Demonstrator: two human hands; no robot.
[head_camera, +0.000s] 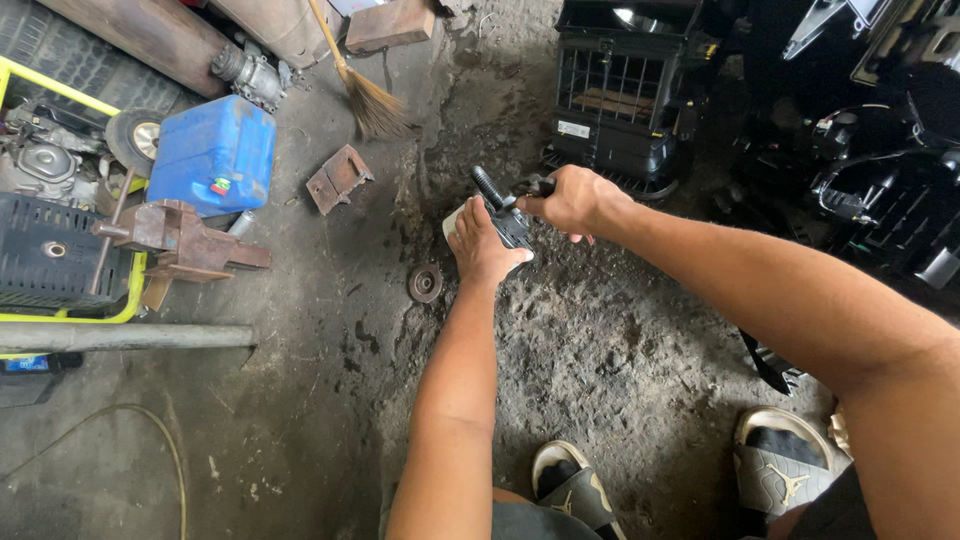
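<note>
Black ribbed-handled tool (497, 203) sits between both hands above the stained concrete floor (330, 330), near its middle. Left hand (483, 247) curls around the tool's lower body, a white piece (453, 219) showing just beside its fingers. Right hand (572, 200) is clenched on the tool's black side lever. A rusty round disc (425, 283) lies on the floor just left of the left wrist, a blue jerrycan (215, 152) well apart toward the floor's upper left

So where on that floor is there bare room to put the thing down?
Bare concrete floor lies between the grey pipe, the yellow hose and the left hand's arm. It is crowded left around the blue can and rusty vise, and right by the black housing.
</note>
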